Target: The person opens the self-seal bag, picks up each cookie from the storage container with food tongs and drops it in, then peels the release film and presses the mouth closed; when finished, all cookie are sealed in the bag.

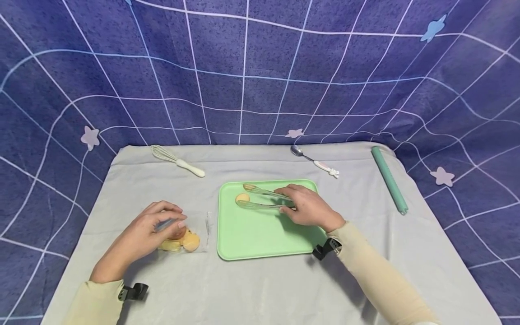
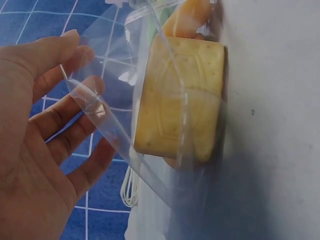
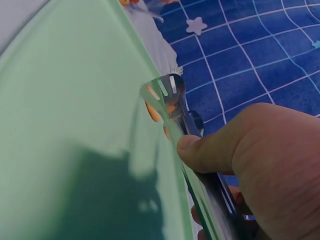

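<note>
1. Tongs [image 1: 260,205], shiny and thin, are in the right hand [image 1: 308,207], over the green tray [image 1: 252,237]. The right fingers are clamped on them, with the thumb on one arm. The two arms of the tongs stand apart.
2. One round cookie [image 1: 242,197] is between the tong tips, near the back left corner of the tray. (I cannot tell if both tips touch it.)
3. To the left of the tray, just beside it, a clear bag [image 1: 201,221] is on the table. Inside are yellow treats: a flat cracker [image 2: 180,100] shaped like a box, and a round biscuit [image 1: 191,242].
4. The left hand [image 1: 142,231] is at the bag. Its fingers are bent and a little apart from each other, right by the raised clear edge. I cannot tell if they pinch it.
5. Behind the bag, a whisk [image 1: 178,162] lies with its white handle toward the tray.
6. Behind the tray is a spoon [image 1: 313,161] with a bunny on its handle (cute!). A long green stick [image 1: 389,180] lies far to the right.
7. Everything is on a pale cloth [image 1: 195,289]. At the back hangs a blue curtain [image 1: 260,58] with lines and stars.
</note>
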A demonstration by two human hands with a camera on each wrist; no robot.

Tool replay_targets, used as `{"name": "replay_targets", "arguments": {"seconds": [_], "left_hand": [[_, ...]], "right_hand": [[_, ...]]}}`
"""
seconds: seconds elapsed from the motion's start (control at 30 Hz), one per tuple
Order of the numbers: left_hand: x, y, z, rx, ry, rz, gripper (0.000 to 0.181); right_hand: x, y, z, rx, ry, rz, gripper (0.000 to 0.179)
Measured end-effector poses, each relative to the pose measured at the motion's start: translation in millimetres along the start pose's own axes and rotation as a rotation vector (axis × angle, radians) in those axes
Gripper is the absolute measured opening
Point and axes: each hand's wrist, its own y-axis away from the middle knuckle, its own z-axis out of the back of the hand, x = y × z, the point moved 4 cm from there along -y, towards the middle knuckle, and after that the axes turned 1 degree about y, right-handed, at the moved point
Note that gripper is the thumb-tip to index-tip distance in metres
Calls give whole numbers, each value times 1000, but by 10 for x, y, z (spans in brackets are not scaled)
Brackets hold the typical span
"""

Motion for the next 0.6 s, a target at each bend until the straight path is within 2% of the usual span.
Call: {"name": "replay_targets", "arguments": {"seconds": [0.4,0.6], "left_hand": [[-30,3,23,-12,15,-20,19],[2,-2,18,5,4,12,16]], "right_hand": [[-145,34,144,-2,0,-53,53],[-161,32,117,-4,-11,-24,53]]}}
